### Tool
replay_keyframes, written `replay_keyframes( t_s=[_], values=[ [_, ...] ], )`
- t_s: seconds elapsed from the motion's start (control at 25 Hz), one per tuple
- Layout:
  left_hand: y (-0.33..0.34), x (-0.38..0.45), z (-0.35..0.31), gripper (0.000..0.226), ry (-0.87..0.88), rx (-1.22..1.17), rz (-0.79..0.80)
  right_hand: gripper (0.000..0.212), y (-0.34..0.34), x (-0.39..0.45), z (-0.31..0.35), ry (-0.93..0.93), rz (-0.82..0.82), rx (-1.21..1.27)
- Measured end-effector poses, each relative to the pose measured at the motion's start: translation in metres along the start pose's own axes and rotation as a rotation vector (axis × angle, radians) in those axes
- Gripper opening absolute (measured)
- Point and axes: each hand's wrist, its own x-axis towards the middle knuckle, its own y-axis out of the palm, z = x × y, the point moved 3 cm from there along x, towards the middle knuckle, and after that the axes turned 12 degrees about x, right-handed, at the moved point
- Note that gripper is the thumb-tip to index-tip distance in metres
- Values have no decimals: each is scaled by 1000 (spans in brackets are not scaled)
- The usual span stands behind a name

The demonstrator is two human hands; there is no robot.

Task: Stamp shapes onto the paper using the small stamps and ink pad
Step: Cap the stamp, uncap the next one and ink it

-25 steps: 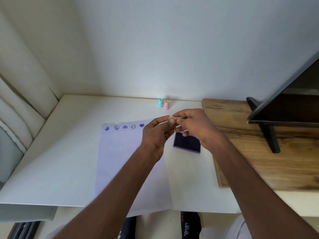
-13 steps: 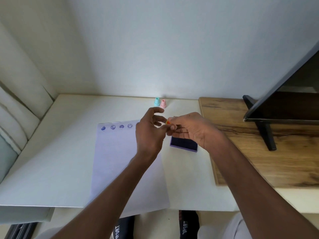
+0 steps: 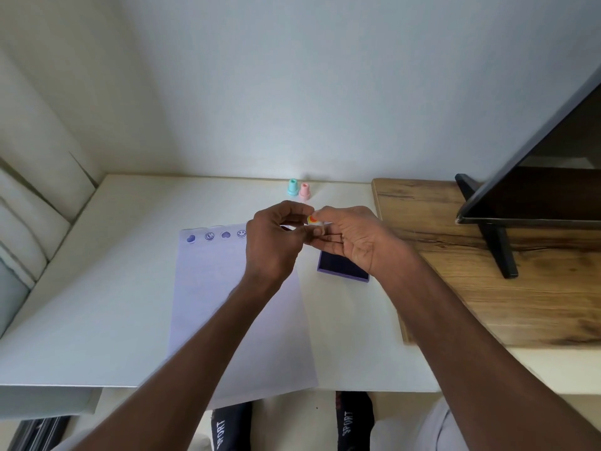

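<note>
Above the ink pad, both hands meet around a small white stamp with an orange-and-yellow end. The right hand pinches it between thumb and fingers; the left hand, fingers curled, touches it at the fingertips from the other side. The paper lies just left of the pad, four blue prints along its far edge. Beyond the pad stand a teal stamp and a pink stamp, touching.

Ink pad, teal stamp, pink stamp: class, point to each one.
ink pad (image 3: pixel 336 266), head view, dark inked face.
teal stamp (image 3: pixel 293 186), head view, its body.
pink stamp (image 3: pixel 304 191), head view, its body.
</note>
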Motion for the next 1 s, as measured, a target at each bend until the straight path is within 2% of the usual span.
replay_keyframes(
  t_s=[0.16, 0.24, 0.4, 0.52, 0.6, 0.72, 0.76, 0.8, 0.88, 1.0],
  values=[
    [-9, 6, 9, 18, -133, -251, 11, 36, 5, -3, 0, 12, 104, -1],
    [-13, 6, 15, 16, -226, -333, 4, 29, 8, -3, -1, -31, 115, -23],
    [-23, 3, 24, 17, -394, -432, 1, 12, 21, -5, -5, -246, 62, -215],
    [-38, 9, 25, 18, -417, -442, 82, 18, 35, 0, -13, -401, 25, -322],
    [-54, 16, 24, 31, -354, -221, 131, 19, 41, 6, -19, -500, -41, -379],
    [-77, 20, 32, 65, -132, 623, 191, 20, 44, 19, -21, -624, -135, -460],
    [-81, 19, 38, 76, -99, 853, 218, 22, 49, 25, -20, -656, -148, -532],
    [-84, 17, 46, 86, -120, 983, 265, 23, 57, 32, -20, -679, -150, -621],
    [-87, 12, 58, 97, -211, 1066, 355, 19, 79, 48, -20, -720, -146, -775],
    [-85, 11, 64, 97, -227, 1041, 392, 18, 119, 70, -24, -789, -102, -932]
  ],
)
